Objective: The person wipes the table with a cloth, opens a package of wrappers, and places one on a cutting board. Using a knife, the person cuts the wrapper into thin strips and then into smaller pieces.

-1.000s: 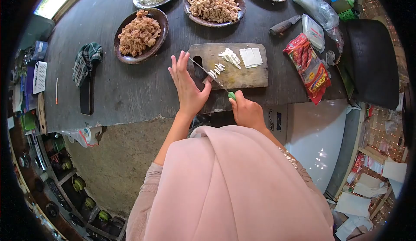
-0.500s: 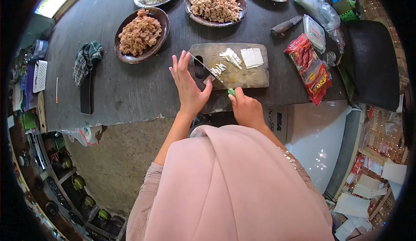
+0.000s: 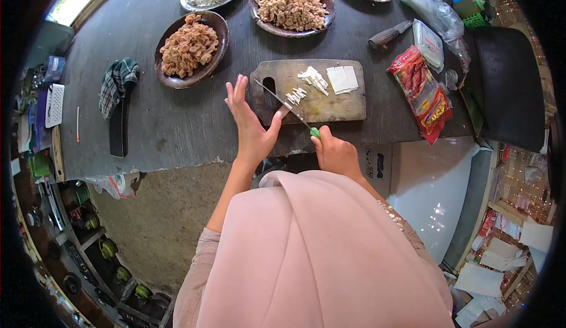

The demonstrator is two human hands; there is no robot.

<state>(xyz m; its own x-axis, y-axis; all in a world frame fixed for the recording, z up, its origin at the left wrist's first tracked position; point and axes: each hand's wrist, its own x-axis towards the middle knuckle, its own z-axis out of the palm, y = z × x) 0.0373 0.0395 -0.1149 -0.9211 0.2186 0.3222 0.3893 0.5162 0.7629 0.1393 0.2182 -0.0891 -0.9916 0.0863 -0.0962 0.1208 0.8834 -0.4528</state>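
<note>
My right hand (image 3: 337, 154) is closed round the green handle of a knife (image 3: 283, 101), whose blade lies slantwise across the wooden cutting board (image 3: 339, 110). At the board's left edge is my left hand (image 3: 252, 127), open with its fingers stretched up and its thumb tip beside the blade. A pale scrap by that thumb is too small to make out fully. Just past the blade lie thin white strips (image 3: 296, 96). Farther back on the board rest a pile of longer white strips (image 3: 313, 80) and several flat white slices (image 3: 342, 80).
Behind the board stand plates of brown chopped pieces (image 3: 221, 48), tan bits (image 3: 325, 28) and white shreds (image 3: 188, 4). On the right lie a second knife (image 3: 386, 37), a red sausage packet (image 3: 420, 92) and plastic bags (image 3: 427, 7). A checked cloth (image 3: 118, 86) is at left.
My left hand has shifted a little left and toward me, its thumb lower beside the blade. The knife, still in my right hand, has moved slightly toward me at the handle.
</note>
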